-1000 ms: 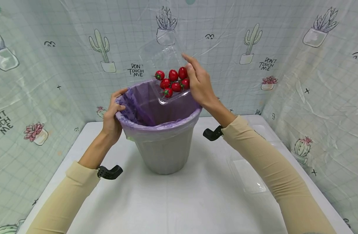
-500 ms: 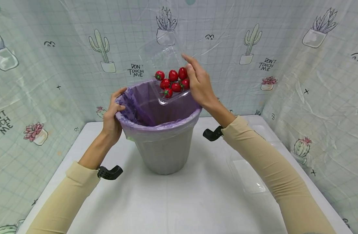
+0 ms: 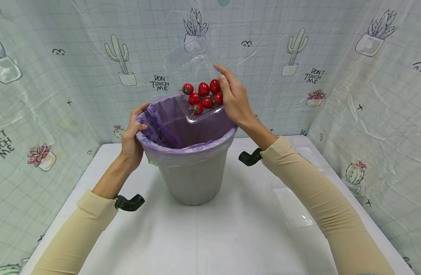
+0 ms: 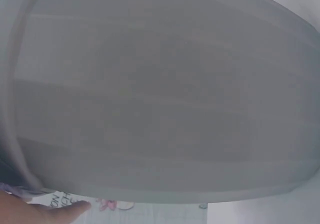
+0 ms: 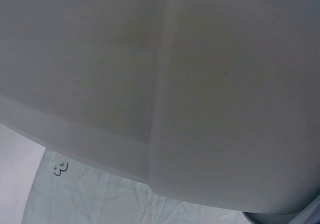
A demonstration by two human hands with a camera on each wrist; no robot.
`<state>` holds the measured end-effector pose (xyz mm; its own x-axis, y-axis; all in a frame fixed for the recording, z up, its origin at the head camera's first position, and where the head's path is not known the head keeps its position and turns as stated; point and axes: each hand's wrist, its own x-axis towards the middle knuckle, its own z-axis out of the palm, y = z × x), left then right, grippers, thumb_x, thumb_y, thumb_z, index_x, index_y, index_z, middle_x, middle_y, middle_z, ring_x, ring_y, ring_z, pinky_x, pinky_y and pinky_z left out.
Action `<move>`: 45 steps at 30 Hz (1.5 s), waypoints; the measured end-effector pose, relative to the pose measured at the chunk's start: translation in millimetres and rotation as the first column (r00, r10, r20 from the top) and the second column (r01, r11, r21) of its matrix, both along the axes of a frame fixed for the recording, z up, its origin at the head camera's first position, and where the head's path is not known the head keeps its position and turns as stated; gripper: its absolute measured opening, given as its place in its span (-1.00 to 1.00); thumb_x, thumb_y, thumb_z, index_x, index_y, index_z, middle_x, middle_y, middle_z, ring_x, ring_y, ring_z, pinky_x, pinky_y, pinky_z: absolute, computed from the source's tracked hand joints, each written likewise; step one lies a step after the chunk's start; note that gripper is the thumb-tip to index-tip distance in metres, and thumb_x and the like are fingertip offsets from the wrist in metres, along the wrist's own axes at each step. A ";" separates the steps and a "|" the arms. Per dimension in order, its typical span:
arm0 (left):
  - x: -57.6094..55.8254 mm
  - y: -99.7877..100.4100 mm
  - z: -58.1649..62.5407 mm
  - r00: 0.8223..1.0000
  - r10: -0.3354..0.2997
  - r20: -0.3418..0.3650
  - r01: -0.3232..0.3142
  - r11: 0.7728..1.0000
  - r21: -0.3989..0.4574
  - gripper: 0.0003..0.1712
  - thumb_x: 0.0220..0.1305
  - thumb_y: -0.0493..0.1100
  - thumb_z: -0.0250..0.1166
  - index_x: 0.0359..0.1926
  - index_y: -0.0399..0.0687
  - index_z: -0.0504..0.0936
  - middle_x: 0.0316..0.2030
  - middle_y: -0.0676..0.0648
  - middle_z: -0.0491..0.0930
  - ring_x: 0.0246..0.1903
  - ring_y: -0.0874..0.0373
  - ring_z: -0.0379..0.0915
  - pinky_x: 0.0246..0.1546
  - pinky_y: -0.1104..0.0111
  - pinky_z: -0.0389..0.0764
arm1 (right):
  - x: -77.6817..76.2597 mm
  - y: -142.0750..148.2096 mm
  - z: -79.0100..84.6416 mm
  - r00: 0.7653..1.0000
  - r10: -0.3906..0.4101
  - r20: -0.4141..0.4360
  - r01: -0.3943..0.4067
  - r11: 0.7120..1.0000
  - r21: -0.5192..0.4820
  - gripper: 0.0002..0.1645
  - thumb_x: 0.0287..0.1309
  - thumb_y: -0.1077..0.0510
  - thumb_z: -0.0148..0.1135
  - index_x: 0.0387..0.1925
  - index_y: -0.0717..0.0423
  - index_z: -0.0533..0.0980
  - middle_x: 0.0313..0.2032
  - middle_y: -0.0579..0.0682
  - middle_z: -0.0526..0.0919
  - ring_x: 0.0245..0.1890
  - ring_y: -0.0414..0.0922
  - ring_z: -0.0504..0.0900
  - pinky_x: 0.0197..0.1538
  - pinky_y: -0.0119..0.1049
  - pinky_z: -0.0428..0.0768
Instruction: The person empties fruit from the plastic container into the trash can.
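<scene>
A grey bin stands on the table, its mouth lined with a purple bag folded over the rim. My left hand grips the rim on the left, thumb inside and fingers outside. Over the mouth, a clear plastic clamshell box hangs tilted with its lid up. Several cherry tomatoes lie in its lower half. My right hand holds the box by its right side; most of those fingers are hidden. Both wrist views are filled mostly by the bin's wall, and the tomatoes are out of sight there.
On the right of the white table, a clear plastic box lies partly behind my right forearm. Farther back is another clear plastic piece. A printed curtain encloses the table at the back and sides.
</scene>
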<state>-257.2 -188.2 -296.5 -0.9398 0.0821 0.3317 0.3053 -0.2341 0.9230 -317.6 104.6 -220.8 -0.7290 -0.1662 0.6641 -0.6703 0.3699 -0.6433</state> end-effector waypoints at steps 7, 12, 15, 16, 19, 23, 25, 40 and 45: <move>-0.6 0.5 -0.2 1.000 -0.006 -0.003 0.006 1.000 0.016 -0.16 0.18 -0.21 -0.14 0.55 0.19 0.13 0.41 0.01 0.18 0.29 0.06 0.19 0.29 0.21 0.24 | -0.4 0.1 0.0 1.000 0.005 0.000 -0.005 1.000 0.000 -0.46 0.63 0.01 -0.21 0.48 -0.03 0.37 0.40 0.03 0.50 0.44 -0.17 0.42 0.48 -0.42 0.26; -1.0 1.1 -0.6 1.000 0.005 -0.004 -0.005 1.000 0.012 -0.18 0.17 -0.21 -0.14 0.51 0.23 0.18 0.41 0.02 0.18 0.28 0.07 0.18 0.28 0.21 0.22 | -0.8 0.5 0.0 1.000 -0.001 -0.003 0.001 1.000 0.004 -0.46 0.63 0.02 -0.21 0.47 -0.02 0.38 0.38 0.05 0.52 0.42 -0.20 0.44 0.48 -0.42 0.27; -1.1 1.4 -0.9 1.000 0.015 -0.004 -0.015 1.000 0.006 -0.19 0.16 -0.21 -0.14 0.50 0.24 0.20 0.41 0.03 0.18 0.29 0.08 0.17 0.29 0.21 0.20 | -0.9 0.6 -0.1 1.000 -0.003 -0.004 0.003 1.000 0.008 -0.46 0.63 0.01 -0.21 0.47 -0.02 0.38 0.38 0.05 0.53 0.43 -0.20 0.43 0.48 -0.42 0.26; -1.2 1.6 -0.9 1.000 0.017 -0.004 -0.017 1.000 0.006 -0.19 0.16 -0.21 -0.14 0.49 0.24 0.21 0.41 0.03 0.18 0.29 0.08 0.17 0.29 0.21 0.20 | -0.9 0.7 -0.2 1.000 -0.002 -0.004 0.002 1.000 0.008 -0.46 0.63 0.01 -0.21 0.47 -0.02 0.37 0.38 0.05 0.52 0.43 -0.18 0.43 0.48 -0.42 0.26; -1.5 2.2 -0.9 1.000 0.018 -0.006 -0.017 1.000 0.011 -0.20 0.16 -0.21 -0.15 0.48 0.24 0.22 0.40 0.03 0.19 0.28 0.08 0.18 0.29 0.21 0.20 | -0.6 1.3 -0.3 1.000 -0.006 -0.007 0.006 1.000 0.011 -0.46 0.63 0.00 -0.22 0.48 -0.03 0.37 0.38 0.05 0.53 0.42 -0.16 0.44 0.48 -0.40 0.28; -2.3 2.6 -1.2 1.000 0.018 -0.008 -0.018 1.000 0.017 -0.21 0.16 -0.21 -0.15 0.47 0.23 0.23 0.38 0.03 0.20 0.27 0.08 0.19 0.28 0.22 0.21 | -0.1 1.1 -0.5 1.000 -0.007 -0.028 0.007 1.000 0.016 -0.46 0.64 0.01 -0.21 0.48 -0.02 0.37 0.41 0.03 0.50 0.44 -0.19 0.42 0.48 -0.41 0.27; -2.5 2.5 -1.5 1.000 0.018 -0.007 -0.018 1.000 0.020 -0.22 0.16 -0.21 -0.15 0.47 0.23 0.24 0.37 0.03 0.21 0.26 0.08 0.20 0.27 0.22 0.22 | -0.2 0.4 -0.9 0.999 -0.002 -0.053 0.003 1.000 0.015 -0.46 0.64 0.03 -0.21 0.48 0.01 0.36 0.42 0.04 0.49 0.45 -0.19 0.41 0.49 -0.41 0.26; -2.6 2.5 -1.0 0.999 0.032 -0.010 -0.032 0.999 0.013 -0.23 0.15 -0.21 -0.14 0.45 0.21 0.27 0.36 0.03 0.22 0.25 0.09 0.18 0.25 0.22 0.21 | -0.3 -0.6 -1.0 0.990 -0.013 -0.143 0.017 0.999 0.029 -0.49 0.61 0.09 -0.15 0.42 0.16 0.40 0.13 0.19 0.63 0.21 -0.01 0.56 0.38 -0.25 0.42; -2.5 2.4 -1.3 1.000 0.029 -0.011 -0.029 0.999 0.018 -0.23 0.15 -0.21 -0.14 0.45 0.20 0.27 0.35 0.03 0.23 0.23 0.09 0.20 0.23 0.23 0.23 | -0.3 -0.8 -1.2 0.987 -0.017 -0.162 0.022 0.999 0.029 -0.50 0.61 0.10 -0.16 0.40 0.17 0.42 0.10 0.20 0.65 0.15 0.02 0.58 0.25 -0.14 0.48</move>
<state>-259.7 -185.8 -297.8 -0.9377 0.0491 0.3439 0.3229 -0.2416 0.9151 -317.9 103.8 -222.0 -0.6157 -0.1748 0.7683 -0.7570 0.4018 -0.5152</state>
